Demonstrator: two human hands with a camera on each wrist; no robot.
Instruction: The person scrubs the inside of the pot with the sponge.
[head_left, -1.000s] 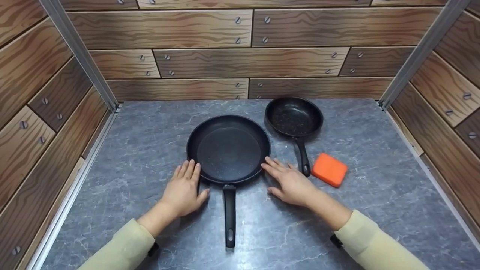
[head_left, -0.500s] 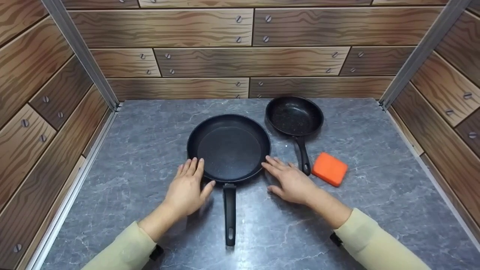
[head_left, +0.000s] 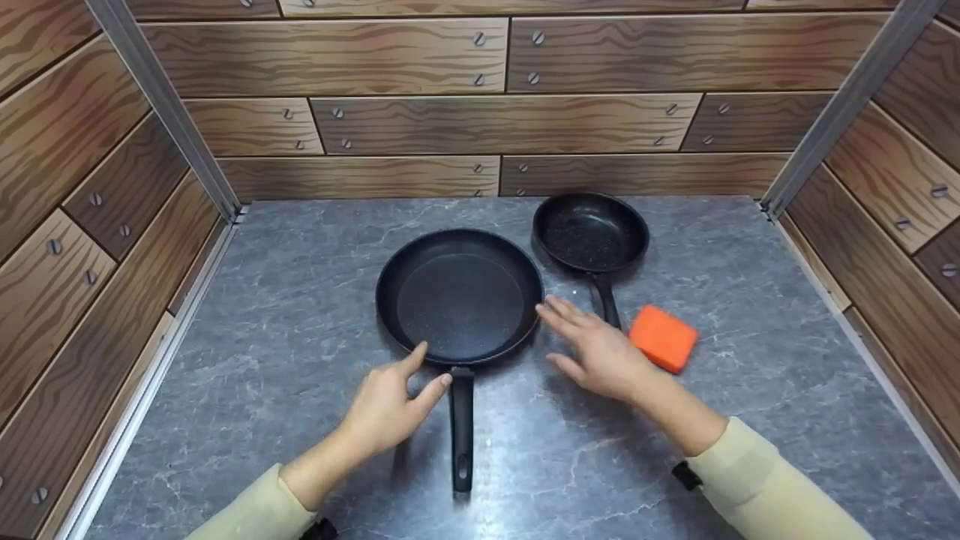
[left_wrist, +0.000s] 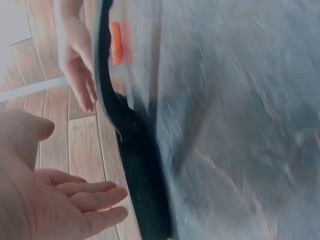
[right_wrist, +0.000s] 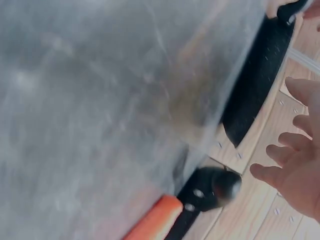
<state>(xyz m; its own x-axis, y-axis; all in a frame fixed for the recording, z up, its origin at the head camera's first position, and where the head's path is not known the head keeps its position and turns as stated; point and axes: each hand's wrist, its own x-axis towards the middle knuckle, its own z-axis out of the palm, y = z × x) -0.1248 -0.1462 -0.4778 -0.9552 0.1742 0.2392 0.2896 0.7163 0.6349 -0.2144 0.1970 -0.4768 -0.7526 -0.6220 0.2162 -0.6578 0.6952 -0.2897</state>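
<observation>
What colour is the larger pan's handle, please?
The handle is black; it shows best in the head view.

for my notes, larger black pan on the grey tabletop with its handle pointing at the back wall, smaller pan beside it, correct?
Almost: the head view shows the larger pan's handle pointing toward the viewer, not the back wall; it is on the grey tabletop, smaller pan beside it.

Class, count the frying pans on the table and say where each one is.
2: the larger pan near the table's middle, and the smaller pan farther back, to its right.
</observation>
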